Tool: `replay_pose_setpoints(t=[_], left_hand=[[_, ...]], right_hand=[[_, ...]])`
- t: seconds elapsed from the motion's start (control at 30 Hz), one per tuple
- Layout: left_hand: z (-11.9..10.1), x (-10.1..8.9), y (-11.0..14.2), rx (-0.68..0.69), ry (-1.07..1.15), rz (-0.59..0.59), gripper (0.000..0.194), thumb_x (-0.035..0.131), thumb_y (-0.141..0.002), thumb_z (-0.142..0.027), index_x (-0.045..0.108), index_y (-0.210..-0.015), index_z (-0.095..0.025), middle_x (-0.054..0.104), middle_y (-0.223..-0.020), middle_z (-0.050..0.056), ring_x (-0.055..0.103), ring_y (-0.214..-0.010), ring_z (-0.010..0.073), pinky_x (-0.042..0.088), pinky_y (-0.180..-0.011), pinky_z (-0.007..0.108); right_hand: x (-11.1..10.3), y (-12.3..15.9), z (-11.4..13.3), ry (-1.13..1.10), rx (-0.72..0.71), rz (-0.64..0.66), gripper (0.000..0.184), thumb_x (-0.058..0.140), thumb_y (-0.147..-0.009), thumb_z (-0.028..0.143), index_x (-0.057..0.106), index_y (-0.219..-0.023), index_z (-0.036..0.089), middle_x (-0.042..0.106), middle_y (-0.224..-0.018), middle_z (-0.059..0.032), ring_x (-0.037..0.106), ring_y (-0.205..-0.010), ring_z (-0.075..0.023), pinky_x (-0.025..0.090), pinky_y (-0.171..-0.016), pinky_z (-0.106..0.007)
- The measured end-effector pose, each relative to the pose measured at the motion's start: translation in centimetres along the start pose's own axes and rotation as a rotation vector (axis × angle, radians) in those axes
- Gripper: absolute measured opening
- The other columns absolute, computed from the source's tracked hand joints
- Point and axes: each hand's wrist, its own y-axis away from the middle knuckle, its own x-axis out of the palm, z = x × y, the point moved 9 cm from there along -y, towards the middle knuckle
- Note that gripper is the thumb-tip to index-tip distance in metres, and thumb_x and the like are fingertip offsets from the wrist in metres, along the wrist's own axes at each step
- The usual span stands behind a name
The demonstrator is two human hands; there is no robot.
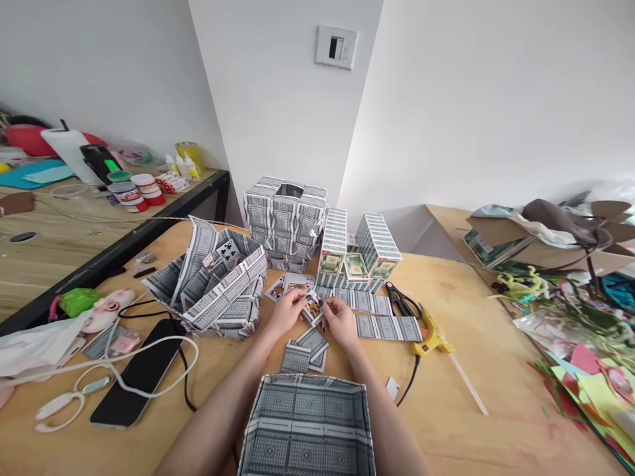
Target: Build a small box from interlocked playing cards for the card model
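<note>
Between my two hands is a face-up playing card with a colourful court figure. My left hand pinches its left side, and my right hand grips its right side. Just behind lie more face-up cards. Nearer to me are a few grey-backed cards lying face down. Rows of joined cards lie flat to the right of my right hand. An open box made of cards stands between my forearms, close to my body.
Left stands a card-built container with loose cards; behind are a card-covered block and stacked card boxes. A yellow glue gun and black scissors lie right. A phone, white cable and scissors lie left.
</note>
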Motion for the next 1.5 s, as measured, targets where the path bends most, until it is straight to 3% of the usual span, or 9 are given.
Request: replay_pose_setpoints(t=[0.13, 0.3, 0.4, 0.5, 0.6, 0.7, 0.87, 1.33, 1.5], left_hand=[[-0.9, -1.0, 0.7, 0.076, -0.118, -0.201, 0.026, 0.037, -0.084, -0.031, 0.052, -0.069, -0.016, 0.053, -0.063, 0.0, 0.05, -0.061, 0.0129, 0.04, -0.058, 0.024], [-1.4, -0.3, 1.1, 0.109, -0.075, -0.213, 0.024, 0.042, -0.081, -0.025, 0.052, -0.102, -0.017, 0.061, -0.09, 0.004, 0.055, -0.08, 0.0155, 0.042, -0.071, 0.026], [-0.9, -0.5, 1.1, 0.056, -0.095, -0.246, 0.02, 0.041, -0.082, -0.025, 0.05, -0.098, -0.017, 0.057, -0.074, 0.001, 0.053, -0.067, 0.0138, 0.041, -0.062, 0.024], [-0.8, -0.3, 0.8, 0.031, -0.213, -0.22, 0.012, 0.04, -0.082, -0.024, 0.05, -0.082, -0.018, 0.047, -0.058, -0.003, 0.046, -0.054, 0.0123, 0.035, -0.053, 0.022], [-0.9, 0.4, 0.6, 0.066, -0.278, -0.153, 0.013, 0.038, -0.083, -0.023, 0.05, -0.08, -0.018, 0.046, -0.056, -0.004, 0.045, -0.051, 0.0121, 0.031, -0.049, 0.021], [-1.1, 0.9, 0.7, 0.1, -0.292, -0.12, 0.017, 0.035, -0.084, -0.025, 0.051, -0.088, -0.018, 0.052, -0.063, -0.002, 0.049, -0.055, 0.013, 0.034, -0.052, 0.022], [-1.2, 0.7, 1.0, 0.099, -0.32, -0.174, 0.027, 0.033, -0.085, -0.024, 0.052, -0.103, -0.017, 0.062, -0.084, 0.006, 0.057, -0.075, 0.0173, 0.041, -0.064, 0.025], [-1.3, 0.7, 1.3, 0.109, -0.067, -0.129, 0.026, 0.035, -0.081, -0.02, 0.053, -0.099, -0.018, 0.059, -0.076, 0.001, 0.052, -0.068, 0.0142, 0.042, -0.063, 0.024], [-1.3, 0.3, 1.5, 0.11, -0.073, -0.182, 0.021, 0.032, -0.078, -0.016, 0.05, -0.089, -0.019, 0.055, -0.074, 0.0, 0.05, -0.066, 0.0135, 0.041, -0.06, 0.024]], right_hand=[[0.6, 0.0, -0.1, -0.121, 0.025, 0.023, 0.03, 0.055, -0.073, 0.05, 0.045, -0.077, 0.021, 0.052, -0.046, 0.0069, 0.051, -0.033, -0.012, 0.04, -0.034, -0.022], [0.9, -0.1, -0.4, -0.222, 0.046, 0.029, 0.034, 0.06, -0.07, 0.05, 0.043, -0.078, 0.021, 0.053, -0.058, 0.0058, 0.056, -0.038, -0.0115, 0.047, -0.036, -0.023], [1.2, -0.1, -0.7, -0.268, 0.065, 0.042, 0.033, 0.06, -0.07, 0.048, 0.043, -0.078, 0.022, 0.053, -0.061, 0.005, 0.058, -0.041, -0.0122, 0.048, -0.038, -0.024], [1.5, 0.0, -0.8, -0.303, 0.09, 0.064, 0.032, 0.061, -0.069, 0.044, 0.043, -0.084, 0.022, 0.055, -0.066, 0.0042, 0.058, -0.042, -0.0125, 0.048, -0.038, -0.025], [1.8, 0.1, -0.8, -0.331, 0.116, 0.088, 0.036, 0.059, -0.07, 0.041, 0.04, -0.096, 0.025, 0.057, -0.068, 0.0054, 0.056, -0.039, -0.0119, 0.045, -0.034, -0.024], [2.0, 0.2, -0.8, -0.338, 0.147, 0.105, 0.033, 0.053, -0.073, 0.042, 0.037, -0.096, 0.025, 0.056, -0.062, 0.0066, 0.055, -0.037, -0.0127, 0.041, -0.031, -0.022], [2.0, 0.5, -0.9, -0.329, 0.179, 0.105, 0.027, 0.048, -0.075, 0.041, 0.035, -0.093, 0.025, 0.054, -0.052, 0.0077, 0.052, -0.035, -0.0133, 0.039, -0.032, -0.023], [1.9, 0.5, -0.7, -0.393, 0.128, 0.07, 0.025, 0.051, -0.075, 0.038, 0.034, -0.087, 0.025, 0.051, -0.05, 0.0105, 0.049, -0.032, -0.0109, 0.035, -0.029, -0.019], [2.4, 0.7, -0.6, -0.399, 0.133, 0.112, 0.022, 0.051, -0.077, 0.037, 0.035, -0.087, 0.025, 0.053, -0.054, 0.0098, 0.05, -0.034, -0.0094, 0.035, -0.03, -0.018]])
